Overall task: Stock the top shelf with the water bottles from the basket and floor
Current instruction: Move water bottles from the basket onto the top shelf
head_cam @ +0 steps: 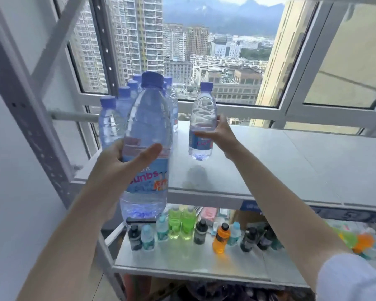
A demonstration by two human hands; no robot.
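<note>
Head view, looking forward and down at the shelving by the window.

Left hand (126,164): fingers wrapped round a water bottle (147,148), thumb across the label, held upright at the front edge of the top shelf (291,161), its base lower than the shelf board, so not yet set down.

Right hand (220,135): fingers curled round a second water bottle (202,122), gripped at the label, upright, raised just clear of the shelf surface with its shadow underneath.

Already stocked: a cluster of standing bottles (111,122) at the shelf's left end, behind the left-hand bottle. About seven purple caps countable there; some hidden, so exact count uncertain. Rest of the top shelf bare to the right.

Judged partly done: one cluster placed, two bottles in hand and close to placing. Basket and floor out of sight, so the remaining stock could not be told.

Lower shelf (182,261): a row of coloured drinks, namely two green bottles (180,222), one orange bottle (219,238), several dark and pale blue ones, blurred further right.
</note>
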